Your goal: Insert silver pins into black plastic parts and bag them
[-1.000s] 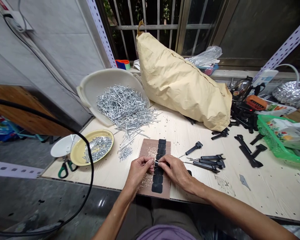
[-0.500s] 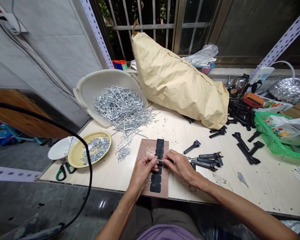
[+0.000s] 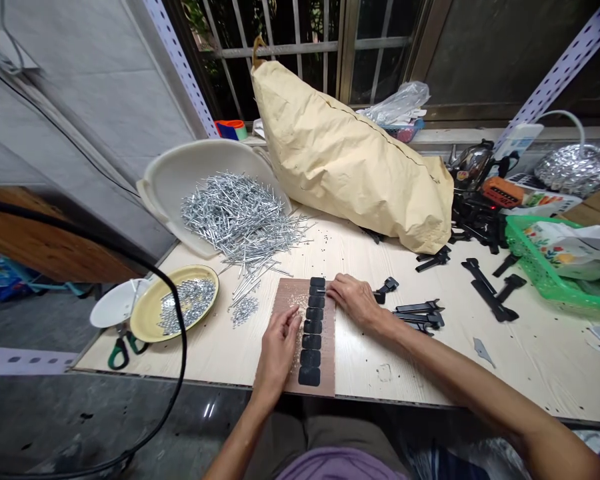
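A brown board (image 3: 286,298) lies at the table's near edge with a column of black pads (image 3: 313,327) on it. Small silvery bits are scattered on its left half. My left hand (image 3: 277,348) rests on the board beside the pads, fingertips pressed together over those bits; what they hold is hidden. My right hand (image 3: 351,298) is at the top of the column, its fingers pinched on a thin metal pin (image 3: 324,291) that lies across the top pad.
A heap of long metal pins (image 3: 240,217) spills from a tipped white basin (image 3: 180,180). A yellow plate (image 3: 145,320) holds small silver pieces, with scissors (image 3: 120,350) beside it. Black plastic parts (image 3: 420,313) lie right of the board. A tan sack (image 3: 350,160) and green basket (image 3: 540,280) stand behind.
My hands have parted from the middle of the column. The right hand moved up to the top pad, and the left dropped down onto the board's left side.
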The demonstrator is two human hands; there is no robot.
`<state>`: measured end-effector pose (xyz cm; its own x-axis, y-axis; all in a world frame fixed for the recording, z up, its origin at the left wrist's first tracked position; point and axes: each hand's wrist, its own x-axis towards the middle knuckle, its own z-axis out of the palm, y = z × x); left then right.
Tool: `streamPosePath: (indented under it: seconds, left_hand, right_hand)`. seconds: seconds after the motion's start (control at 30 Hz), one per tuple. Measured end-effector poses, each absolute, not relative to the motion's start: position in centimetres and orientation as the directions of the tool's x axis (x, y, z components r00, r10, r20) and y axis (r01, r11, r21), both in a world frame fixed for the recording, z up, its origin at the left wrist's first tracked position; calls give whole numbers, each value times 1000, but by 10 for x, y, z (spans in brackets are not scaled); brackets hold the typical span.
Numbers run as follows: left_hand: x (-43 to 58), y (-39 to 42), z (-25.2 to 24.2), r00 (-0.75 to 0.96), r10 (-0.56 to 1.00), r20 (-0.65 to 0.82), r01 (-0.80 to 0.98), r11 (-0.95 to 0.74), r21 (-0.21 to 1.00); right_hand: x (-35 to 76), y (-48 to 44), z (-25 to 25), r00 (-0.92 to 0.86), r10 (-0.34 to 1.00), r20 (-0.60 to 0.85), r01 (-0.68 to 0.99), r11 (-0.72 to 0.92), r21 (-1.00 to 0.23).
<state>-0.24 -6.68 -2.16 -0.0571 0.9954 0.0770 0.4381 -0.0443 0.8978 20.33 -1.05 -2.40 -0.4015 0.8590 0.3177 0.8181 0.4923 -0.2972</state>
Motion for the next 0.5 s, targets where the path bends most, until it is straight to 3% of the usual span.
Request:
streamPosePath:
  seconds: [0.1, 0.2, 0.23, 0.4, 0.5]
  left_hand:
    - [2, -71, -29, 66, 977, 201, 620, -197, 759]
    - [5, -70, -32, 48, 966, 254, 676, -218, 704]
    - [5, -69, -33, 23, 963, 267, 682, -210, 701]
    - [2, -65, -32, -113, 957, 265, 657, -128, 743]
    - [-1, -64, -32, -217, 957, 191, 587, -29, 809]
  right_hand:
    - [205, -19, -31, -592, 718, 366, 698, 684, -214]
    - [206, -32, -33, -812, 476, 338, 461, 878, -130]
    - [207, -31, -32, -826, 455, 334, 441, 889, -121]
    - [206, -19, -33, -552, 750, 365, 715, 651, -255]
    - [199, -26, -41, -731, 599, 326, 543, 801, -254]
